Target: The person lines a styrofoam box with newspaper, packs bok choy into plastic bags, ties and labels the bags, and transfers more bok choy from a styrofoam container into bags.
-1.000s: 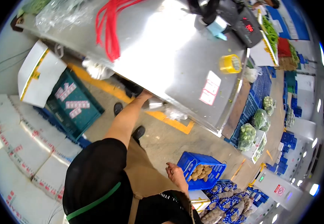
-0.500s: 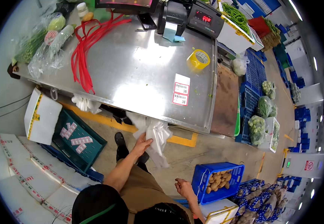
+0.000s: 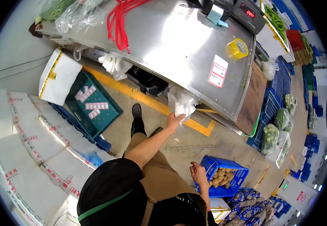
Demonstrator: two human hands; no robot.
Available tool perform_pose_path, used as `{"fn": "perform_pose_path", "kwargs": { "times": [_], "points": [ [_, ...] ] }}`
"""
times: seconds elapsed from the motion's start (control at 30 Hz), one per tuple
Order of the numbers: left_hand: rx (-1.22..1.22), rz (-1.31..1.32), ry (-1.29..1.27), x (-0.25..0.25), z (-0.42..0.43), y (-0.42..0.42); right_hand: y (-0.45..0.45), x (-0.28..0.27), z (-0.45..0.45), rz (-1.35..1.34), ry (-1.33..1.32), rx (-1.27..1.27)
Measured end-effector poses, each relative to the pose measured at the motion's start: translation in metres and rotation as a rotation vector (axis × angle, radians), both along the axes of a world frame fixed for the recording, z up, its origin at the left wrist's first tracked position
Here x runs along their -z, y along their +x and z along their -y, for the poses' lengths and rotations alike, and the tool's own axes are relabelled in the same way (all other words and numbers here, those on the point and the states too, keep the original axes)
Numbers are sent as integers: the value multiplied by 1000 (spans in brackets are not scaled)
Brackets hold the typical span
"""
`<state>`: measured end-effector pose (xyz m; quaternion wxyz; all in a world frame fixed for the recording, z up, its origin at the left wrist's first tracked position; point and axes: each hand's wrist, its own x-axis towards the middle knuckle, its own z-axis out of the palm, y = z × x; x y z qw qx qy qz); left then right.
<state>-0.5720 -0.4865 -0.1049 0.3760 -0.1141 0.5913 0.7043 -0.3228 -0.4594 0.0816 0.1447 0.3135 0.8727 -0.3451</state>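
Note:
My left hand [image 3: 175, 120] is closed on thin clear plastic bags [image 3: 185, 104] that hang in a bunch below the front edge of the steel table [image 3: 152, 41]. Several layers are crumpled above my fingers. My right hand [image 3: 198, 174] is held low, loosely curled with fingers slightly apart and nothing visible in it. Just beside it stands a blue crate [image 3: 236, 188] with potatoes [image 3: 222, 177] inside.
On the table lie red straps [image 3: 119, 26], a yellow tape roll [image 3: 237, 49], barcode labels [image 3: 218, 71] and a scale [image 3: 248, 15]. A green crate [image 3: 109, 120] with labels and stacked white boxes [image 3: 24, 143] stand left. Bagged vegetables [image 3: 271, 137] sit right.
My view has shifted, and the table now sits higher and further right. My left hand has reached forward to the table edge and gathered the bags more tightly. My right hand stays beside the crate.

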Motion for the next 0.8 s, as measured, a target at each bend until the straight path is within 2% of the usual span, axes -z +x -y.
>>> {"fn": "perform_pose_path", "kwargs": {
  "times": [0.1,0.17,0.27,0.43,0.53,0.63,0.73,0.8],
  "points": [
    [22,-194,-85,-6,2,5,-1,4,0,9,-14,-62],
    [41,-307,-162,-28,3,7,-3,9,0,15,-32,-93],
    [155,-354,-239,-51,8,6,-8,12,-2,18,-49,-146],
    [98,-434,-200,-51,8,14,-25,7,-13,126,-64,-181],
    [-6,-657,-266,-46,17,12,-28,4,-21,88,-57,-178],
    [-52,-661,-254,-44,24,6,-30,5,-25,69,-38,-168],
    [64,-408,-145,-64,37,-5,-24,17,-26,75,-57,-184],
    [88,-534,-245,-41,42,-9,-26,16,-27,103,-56,-157]
  ]
}}
